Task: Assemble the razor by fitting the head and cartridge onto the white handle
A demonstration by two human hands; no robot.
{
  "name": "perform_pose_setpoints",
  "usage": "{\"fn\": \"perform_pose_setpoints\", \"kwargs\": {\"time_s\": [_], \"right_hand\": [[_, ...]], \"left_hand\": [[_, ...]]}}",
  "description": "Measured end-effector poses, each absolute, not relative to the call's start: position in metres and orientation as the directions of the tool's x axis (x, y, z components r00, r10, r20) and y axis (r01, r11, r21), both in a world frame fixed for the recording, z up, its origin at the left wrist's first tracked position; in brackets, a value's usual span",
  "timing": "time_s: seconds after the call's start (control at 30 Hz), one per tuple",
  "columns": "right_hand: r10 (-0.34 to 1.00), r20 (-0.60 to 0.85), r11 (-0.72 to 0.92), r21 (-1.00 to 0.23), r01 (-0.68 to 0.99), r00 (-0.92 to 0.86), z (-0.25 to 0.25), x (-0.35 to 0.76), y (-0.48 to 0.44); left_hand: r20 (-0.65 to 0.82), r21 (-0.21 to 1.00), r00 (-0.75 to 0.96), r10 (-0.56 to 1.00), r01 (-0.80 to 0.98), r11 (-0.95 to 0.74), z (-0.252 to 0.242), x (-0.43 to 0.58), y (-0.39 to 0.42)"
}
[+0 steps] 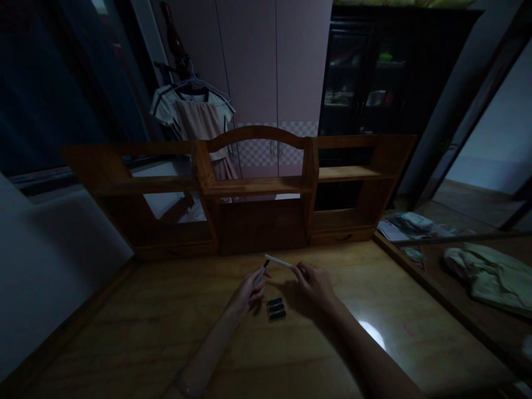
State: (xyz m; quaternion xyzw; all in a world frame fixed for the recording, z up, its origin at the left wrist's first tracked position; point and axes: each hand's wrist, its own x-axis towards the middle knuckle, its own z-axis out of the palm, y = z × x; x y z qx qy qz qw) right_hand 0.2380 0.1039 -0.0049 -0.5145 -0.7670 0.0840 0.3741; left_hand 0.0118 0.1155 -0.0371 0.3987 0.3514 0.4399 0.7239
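Above the wooden desktop (199, 310), my left hand (250, 288) grips a thin, light-coloured stick with a dark section (260, 274), tilted up to the right. My right hand (312, 281) pinches the right end of a slim white stick (279, 261). The far ends of the two sticks meet or nearly meet; whether they are joined is too small to tell. Several small dark pieces (276, 309) lie in a short stack of rows on the desktop, just below and between my hands.
A wooden shelf unit (260, 187) stands along the desk's back edge. White wall (37, 260) borders the left. At the right, beyond a raised wooden edge, lie a pale green cloth (490, 277) and papers (393, 230). Clothes (199, 113) hang behind the shelves.
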Motion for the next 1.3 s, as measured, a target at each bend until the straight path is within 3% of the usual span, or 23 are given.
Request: {"fn": "perform_pose_setpoints", "kwargs": {"time_s": [0.13,0.37,0.57,0.73,1.17,1.3], "right_hand": [[0.849,0.510,0.425,-0.511,0.747,-0.134,-0.007,0.241,0.106],[0.842,0.497,0.485,-0.523,0.701,-0.212,-0.002,0.239,0.102],[0.841,0.531,0.426,-0.537,0.728,-0.101,-0.002,0.242,0.104],[0.847,0.496,0.475,-0.541,0.694,-0.193,-0.001,0.240,0.101],[0.865,0.501,0.345,-0.600,0.721,0.003,-0.011,0.238,0.104],[0.868,0.490,0.423,-0.639,0.643,-0.083,-0.009,0.240,0.104]], "left_hand": [[-0.139,0.883,0.359,0.923,-0.377,0.280,-0.036,0.012,0.113],[-0.137,0.895,0.346,0.928,-0.359,0.266,-0.037,0.012,0.115],[-0.141,0.905,0.326,0.935,-0.341,0.255,-0.031,0.014,0.112],[-0.123,0.940,0.293,0.948,-0.273,0.207,-0.031,0.018,0.111],[-0.075,0.938,0.161,0.984,-0.324,0.125,-0.033,0.018,0.112],[-0.059,0.930,0.162,0.985,-0.350,0.113,-0.036,0.019,0.113]]}}
